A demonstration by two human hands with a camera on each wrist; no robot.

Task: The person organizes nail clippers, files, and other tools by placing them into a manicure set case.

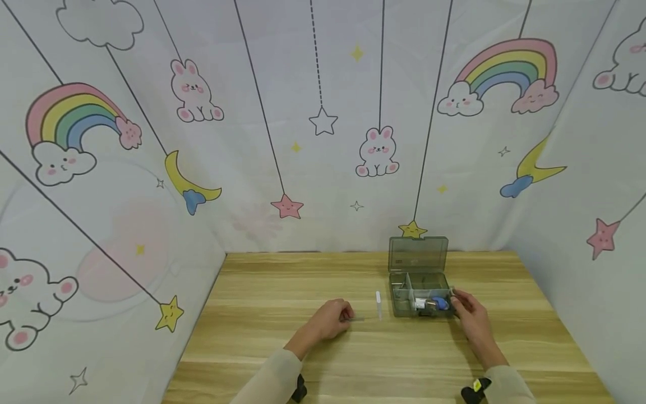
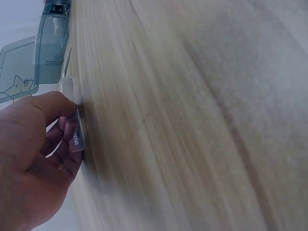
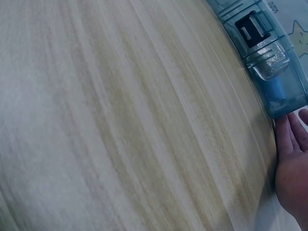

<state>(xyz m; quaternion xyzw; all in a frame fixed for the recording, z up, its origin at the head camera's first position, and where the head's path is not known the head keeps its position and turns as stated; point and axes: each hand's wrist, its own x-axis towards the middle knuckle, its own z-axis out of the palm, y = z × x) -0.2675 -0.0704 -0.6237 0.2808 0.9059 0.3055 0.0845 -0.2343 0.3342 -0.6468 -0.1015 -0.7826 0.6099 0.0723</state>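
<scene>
My left hand (image 1: 329, 321) pinches a small, narrow clear plastic case (image 2: 70, 91) between thumb and fingers, low over the table. Printed lettering shows near one end of it in the left wrist view. To its right a slim white and clear stick-like piece (image 1: 378, 304) lies on the wood. A grey-green see-through compartment box (image 1: 404, 308) stands with its lid (image 1: 418, 255) raised. White, brownish and blue small items (image 1: 440, 303) fill its front compartment. My right hand (image 1: 473, 321) touches the box's right end, its fingers stretched along that side.
The wood-grain table (image 1: 282, 280) carries these things. Behind it and at both sides hangs a white cloth (image 1: 333, 224) printed with rabbits, stars and rainbows. The raised lid stands close to the back cloth. A black latch (image 3: 252, 30) sits on the box's front wall.
</scene>
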